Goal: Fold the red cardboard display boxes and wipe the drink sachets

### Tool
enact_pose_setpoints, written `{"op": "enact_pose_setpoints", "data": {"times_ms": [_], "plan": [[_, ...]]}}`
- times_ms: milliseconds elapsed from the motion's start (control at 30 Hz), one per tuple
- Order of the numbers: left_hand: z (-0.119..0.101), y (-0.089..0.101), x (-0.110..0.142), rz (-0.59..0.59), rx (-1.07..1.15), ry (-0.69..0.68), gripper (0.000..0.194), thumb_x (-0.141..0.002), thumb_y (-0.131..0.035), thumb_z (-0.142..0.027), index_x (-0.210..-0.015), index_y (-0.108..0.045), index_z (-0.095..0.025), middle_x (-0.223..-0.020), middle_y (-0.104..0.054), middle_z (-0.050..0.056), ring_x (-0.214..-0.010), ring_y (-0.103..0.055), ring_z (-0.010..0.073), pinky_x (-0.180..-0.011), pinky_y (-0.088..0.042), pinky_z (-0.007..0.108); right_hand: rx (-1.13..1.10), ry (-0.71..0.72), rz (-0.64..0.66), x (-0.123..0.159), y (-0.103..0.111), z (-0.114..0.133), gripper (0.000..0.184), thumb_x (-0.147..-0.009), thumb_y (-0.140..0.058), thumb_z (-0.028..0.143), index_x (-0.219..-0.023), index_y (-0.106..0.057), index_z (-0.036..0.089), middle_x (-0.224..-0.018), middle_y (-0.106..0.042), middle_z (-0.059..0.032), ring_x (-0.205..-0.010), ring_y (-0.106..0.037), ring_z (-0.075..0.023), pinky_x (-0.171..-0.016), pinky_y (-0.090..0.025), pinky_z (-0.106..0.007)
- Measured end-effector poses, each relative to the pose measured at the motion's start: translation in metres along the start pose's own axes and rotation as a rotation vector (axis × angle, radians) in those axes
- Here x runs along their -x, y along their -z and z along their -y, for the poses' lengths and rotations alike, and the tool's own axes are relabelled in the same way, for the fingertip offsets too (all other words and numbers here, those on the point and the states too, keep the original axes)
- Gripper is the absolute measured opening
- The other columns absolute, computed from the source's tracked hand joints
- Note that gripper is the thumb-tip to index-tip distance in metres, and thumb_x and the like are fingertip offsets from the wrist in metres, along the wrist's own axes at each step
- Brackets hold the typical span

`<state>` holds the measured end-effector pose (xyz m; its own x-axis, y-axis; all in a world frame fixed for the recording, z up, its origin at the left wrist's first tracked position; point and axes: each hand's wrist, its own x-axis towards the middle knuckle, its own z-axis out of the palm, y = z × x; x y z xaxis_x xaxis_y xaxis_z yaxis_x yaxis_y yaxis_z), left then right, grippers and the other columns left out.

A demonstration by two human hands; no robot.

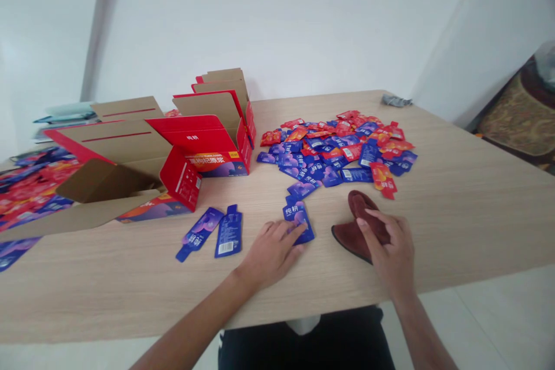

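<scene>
On the table, my left hand (274,251) presses its fingertips on the lower part of a blue sachet (295,211), with the thumb by its bottom corner. The sachet lies flat, its spout end pointing away from me. My right hand (392,245) has thumb and fingers around the upper flap of a dark brown, soft, folded pouch-like thing (349,237), which rests open on the table. Left of my left hand lie two more blue sachets, one slanted (202,231) and one with a barcode facing up (229,234).
A heap of blue and red sachets (329,150) spreads beyond my hands. Open red cardboard boxes (217,162) stand at the left, a nearer one (180,179) with flaps raised. More sachets (34,191) pile at the far left. A grey crumpled thing (395,100) lies near the back right corner.
</scene>
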<state>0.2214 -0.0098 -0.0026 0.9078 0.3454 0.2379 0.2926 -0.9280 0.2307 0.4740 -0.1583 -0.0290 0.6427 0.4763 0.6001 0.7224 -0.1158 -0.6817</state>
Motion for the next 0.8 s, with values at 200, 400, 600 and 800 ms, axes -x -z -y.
{"op": "enact_pose_setpoints", "data": {"times_ms": [200, 400, 600, 800], "plan": [[-0.022, -0.001, 0.013, -0.023, -0.006, 0.066, 0.041, -0.103, -0.057, -0.041, -0.141, -0.062, -0.026, -0.135, -0.060, 0.012, -0.126, -0.057, 0.0297, -0.105, -0.050, 0.049, 0.001, 0.002, 0.035, -0.001, -0.001, 0.000, 0.036, -0.094, -0.069, 0.052, -0.115, -0.074, 0.023, -0.103, -0.063, -0.0077, -0.096, -0.061, -0.0239, -0.090, -0.049, -0.041], [-0.043, -0.001, 0.050, -0.006, -0.107, 0.011, 0.040, -0.104, -0.057, -0.031, -0.143, -0.059, -0.029, -0.141, -0.061, 0.010, -0.131, -0.057, 0.0293, -0.108, -0.050, 0.046, 0.002, 0.005, 0.088, -0.001, -0.004, -0.002, 0.037, -0.093, -0.068, 0.053, -0.116, -0.073, 0.024, -0.105, -0.065, -0.0072, -0.098, -0.063, -0.0236, -0.092, -0.050, -0.040], [-0.058, -0.006, 0.072, -0.065, -0.215, -0.001, 0.046, -0.109, -0.047, -0.038, -0.151, -0.051, -0.021, -0.155, -0.054, 0.011, -0.144, -0.049, 0.0297, -0.109, -0.050, 0.043, 0.004, 0.080, 0.125, -0.019, 0.003, 0.028, 0.034, -0.096, -0.065, 0.050, -0.119, -0.071, 0.025, -0.112, -0.069, -0.0087, -0.104, -0.065, -0.0259, -0.095, -0.050, -0.043], [-0.064, -0.018, 0.086, -0.124, -0.107, -0.051, 0.041, -0.107, -0.051, -0.044, -0.137, -0.063, -0.018, -0.135, -0.069, 0.011, -0.127, -0.065, 0.0275, -0.109, -0.052, 0.041, -0.083, 0.399, 0.526, 0.004, -0.014, 0.092, 0.030, -0.099, -0.065, 0.040, -0.127, -0.067, 0.032, -0.115, -0.066, -0.0072, -0.107, -0.064, -0.0242, -0.094, -0.053, -0.040]]}}
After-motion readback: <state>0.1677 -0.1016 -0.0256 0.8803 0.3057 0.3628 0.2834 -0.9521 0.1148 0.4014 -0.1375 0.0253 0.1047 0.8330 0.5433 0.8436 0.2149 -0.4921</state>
